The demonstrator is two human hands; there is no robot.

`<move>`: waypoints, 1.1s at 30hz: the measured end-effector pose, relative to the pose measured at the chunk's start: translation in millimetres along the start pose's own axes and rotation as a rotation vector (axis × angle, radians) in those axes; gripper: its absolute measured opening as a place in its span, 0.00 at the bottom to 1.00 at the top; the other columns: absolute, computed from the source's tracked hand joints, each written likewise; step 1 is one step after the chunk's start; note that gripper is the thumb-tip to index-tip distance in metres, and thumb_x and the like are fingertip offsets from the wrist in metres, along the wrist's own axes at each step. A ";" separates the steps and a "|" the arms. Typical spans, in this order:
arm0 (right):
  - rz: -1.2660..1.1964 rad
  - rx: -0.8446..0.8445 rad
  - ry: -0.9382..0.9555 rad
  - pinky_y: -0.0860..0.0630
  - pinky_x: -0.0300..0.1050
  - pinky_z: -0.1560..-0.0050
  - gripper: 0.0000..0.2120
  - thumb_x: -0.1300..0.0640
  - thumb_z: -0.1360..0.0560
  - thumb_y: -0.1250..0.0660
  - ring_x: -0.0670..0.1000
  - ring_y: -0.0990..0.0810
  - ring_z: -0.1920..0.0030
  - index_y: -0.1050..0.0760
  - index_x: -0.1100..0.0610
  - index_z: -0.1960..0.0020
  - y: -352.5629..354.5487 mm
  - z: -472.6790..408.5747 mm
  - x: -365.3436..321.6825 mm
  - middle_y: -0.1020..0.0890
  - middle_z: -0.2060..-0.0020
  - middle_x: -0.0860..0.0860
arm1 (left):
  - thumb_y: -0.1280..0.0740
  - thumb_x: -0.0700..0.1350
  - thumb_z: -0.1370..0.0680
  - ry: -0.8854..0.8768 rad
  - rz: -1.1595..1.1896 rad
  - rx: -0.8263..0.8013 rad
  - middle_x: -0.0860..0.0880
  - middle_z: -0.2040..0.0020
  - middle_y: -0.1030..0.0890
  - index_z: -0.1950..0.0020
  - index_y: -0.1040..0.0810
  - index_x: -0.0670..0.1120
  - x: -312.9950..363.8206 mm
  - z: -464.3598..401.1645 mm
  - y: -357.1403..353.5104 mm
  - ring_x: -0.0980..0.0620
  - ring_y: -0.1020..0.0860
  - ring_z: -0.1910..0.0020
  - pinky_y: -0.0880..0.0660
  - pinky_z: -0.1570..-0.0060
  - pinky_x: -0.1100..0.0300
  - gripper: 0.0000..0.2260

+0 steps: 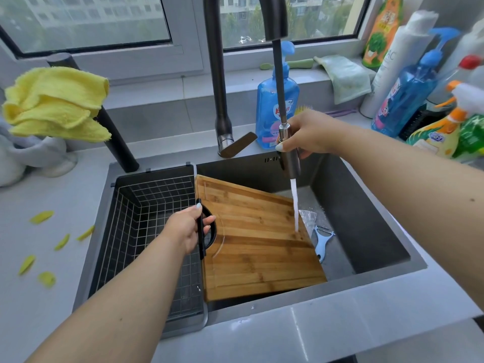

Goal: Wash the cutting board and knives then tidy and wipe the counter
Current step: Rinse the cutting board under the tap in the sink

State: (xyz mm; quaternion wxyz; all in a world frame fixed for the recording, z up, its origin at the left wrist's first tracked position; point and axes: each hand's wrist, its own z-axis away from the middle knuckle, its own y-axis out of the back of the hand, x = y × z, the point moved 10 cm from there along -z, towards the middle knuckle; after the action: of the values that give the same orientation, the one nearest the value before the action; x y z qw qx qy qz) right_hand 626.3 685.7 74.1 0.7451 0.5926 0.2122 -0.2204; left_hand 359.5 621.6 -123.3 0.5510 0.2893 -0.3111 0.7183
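Cutting board point(256, 239) lies tilted in the sink point(366, 218), its left edge propped on the rim of the wire basket point(146, 218) that fills the sink's left end, its right edge dipping toward the basin floor. Left hand point(190, 227) grips the board's black handle point(207, 231), fingers curled through the loop. Right hand point(311, 134) is wrapped around the pull-out spray head point(289, 161); the water stream point(295, 205) lands near the board's right edge. A blue peeler point(322, 241) lies on the basin floor just beside that edge, next to what looks like a knife blade point(307, 217), partly hidden. Risks, as judged: the wet board could slip off the basket rim if the left grip loosens, dropping onto the blade; water hitting the sloped face may splash toward the front counter point(327, 326); reaching under the board blind could meet the blade. Left counter carries scattered yellow-green peel scraps point(42, 216), not yet cleared. A yellow cloth point(55, 103) is draped over a dark post at the back left. Blue soap bottle point(275, 111) stands behind the sink; spray bottles point(442, 137) crowd the back right corner under the window point(86, 22).
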 end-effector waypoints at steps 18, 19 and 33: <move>-0.010 -0.058 -0.030 0.18 0.47 0.51 0.10 0.53 0.27 0.28 0.54 0.17 0.54 0.24 0.57 0.50 -8.0 0.2 -4.7 0.19 0.54 0.54 | 0.42 0.43 0.18 0.006 0.007 0.003 0.44 0.47 0.18 0.39 0.25 0.41 2.1 4.1 -1.4 0.51 0.18 0.57 0.26 0.70 0.63 0.11; -0.062 -0.088 -0.040 0.18 0.48 0.51 0.10 0.54 0.27 0.28 0.54 0.17 0.54 0.24 0.57 0.50 -12.7 1.8 -4.9 0.18 0.54 0.54 | 0.42 0.43 0.18 0.006 0.007 0.003 0.44 0.48 0.18 0.40 0.25 0.42 2.2 4.3 -1.6 0.52 0.18 0.57 0.26 0.71 0.63 0.10; -0.592 -0.059 0.002 0.19 0.47 0.48 0.08 0.58 0.26 0.29 0.52 0.18 0.49 0.24 0.57 0.48 -62.3 -5.7 -42.4 0.18 0.51 0.53 | 0.43 0.43 0.17 0.009 0.010 -0.024 0.44 0.47 0.18 0.36 0.26 0.41 2.9 5.6 -5.1 0.52 0.18 0.55 0.26 0.70 0.64 0.13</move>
State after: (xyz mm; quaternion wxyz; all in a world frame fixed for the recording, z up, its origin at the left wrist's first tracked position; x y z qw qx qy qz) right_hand 555.4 682.1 48.2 0.6652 0.4833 0.3829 -0.4211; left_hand 364.2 620.1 -116.8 0.5521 0.2779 -0.3185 0.7187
